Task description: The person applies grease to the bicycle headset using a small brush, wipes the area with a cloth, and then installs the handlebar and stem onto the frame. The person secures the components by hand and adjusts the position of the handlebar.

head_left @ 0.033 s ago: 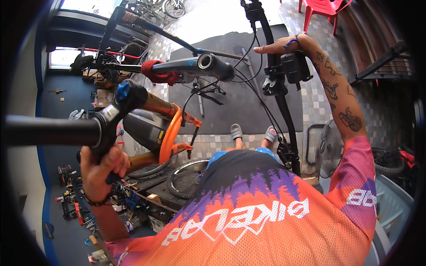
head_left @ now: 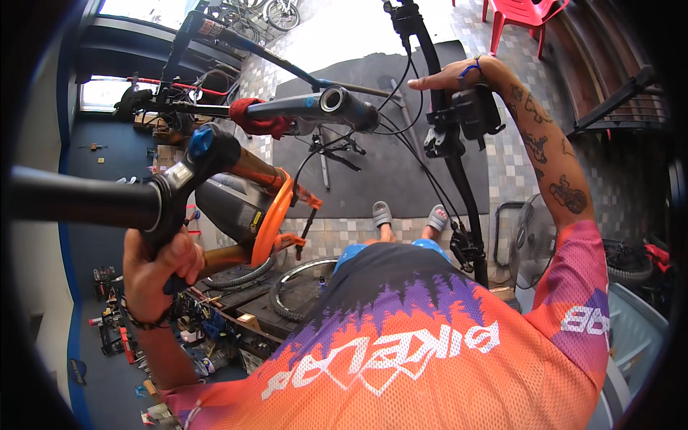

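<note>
My left hand [head_left: 154,276] is closed around the crown end of a suspension fork [head_left: 266,222], with bronze upper tubes, a blue top cap and an orange arch. The fork's black steerer tube [head_left: 86,197] points to the left edge, large and close. My right hand [head_left: 459,76] lies over a black handlebar [head_left: 464,190], its thumb stretched out and its other fingers hidden. Next to it a dark boxy device [head_left: 474,113] is fixed on the bar. Between my hands is a grey bike frame [head_left: 287,107], its open head tube [head_left: 332,99] facing me, a red cloth [head_left: 258,118] wrapped around one tube.
Black cables [head_left: 412,147] run from the handlebar toward the frame. Beneath lies a dark mat [head_left: 373,190] on checkered tiles. A bench with tools [head_left: 215,322] and a bike wheel [head_left: 294,287] stand at lower left. A fan [head_left: 534,240] is at right, a red chair [head_left: 523,18] at far right.
The fork has shifted slightly left and tilted a little, with my left hand moving along with it. My right hand and the handlebar stay nearly in place.
</note>
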